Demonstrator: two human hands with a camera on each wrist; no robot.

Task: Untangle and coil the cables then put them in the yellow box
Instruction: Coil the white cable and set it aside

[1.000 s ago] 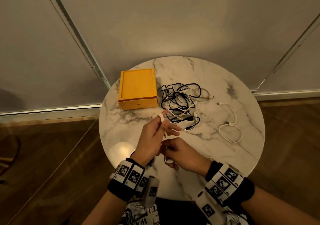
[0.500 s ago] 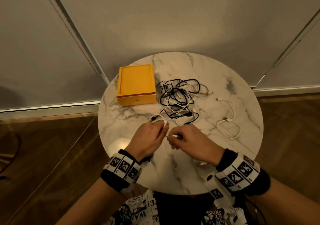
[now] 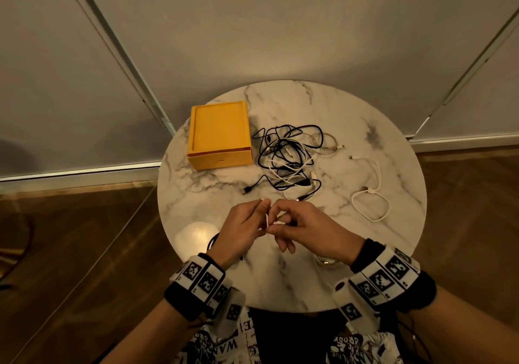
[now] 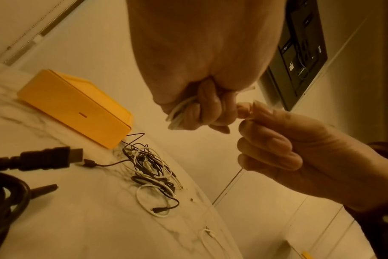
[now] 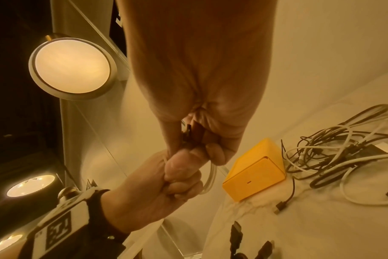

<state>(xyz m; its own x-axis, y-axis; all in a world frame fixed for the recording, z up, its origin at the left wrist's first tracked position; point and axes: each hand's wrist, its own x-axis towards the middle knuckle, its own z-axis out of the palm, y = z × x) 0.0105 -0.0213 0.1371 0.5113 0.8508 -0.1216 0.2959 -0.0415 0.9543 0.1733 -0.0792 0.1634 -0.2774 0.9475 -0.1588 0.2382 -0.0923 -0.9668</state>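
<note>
A yellow box (image 3: 219,136) with its lid on stands at the back left of the round marble table (image 3: 365,116). A tangle of black and white cables (image 3: 289,161) lies to its right. One loose white cable (image 3: 370,192) lies further right. Above the table's near half, my left hand (image 3: 262,212) grips several loops of a thin white cable (image 4: 179,112) in its curled fingers. My right hand (image 3: 276,220) touches the left hand and pinches that cable's end, with a small plug (image 5: 186,131) showing inside its grip. The box (image 4: 75,108) and tangle (image 4: 153,171) lie beyond both hands.
A thick black cable with a large plug (image 4: 49,158) lies on the table near my left wrist. A small pale coil (image 3: 325,261) sits by my right wrist. A black plug end (image 3: 247,189) reaches out from the tangle. A round lamp (image 5: 71,68) glows at the left.
Both hands have drawn back from the tangle toward the table's near edge. The white loop that stood over the left fingers is now bunched inside the left fist.
</note>
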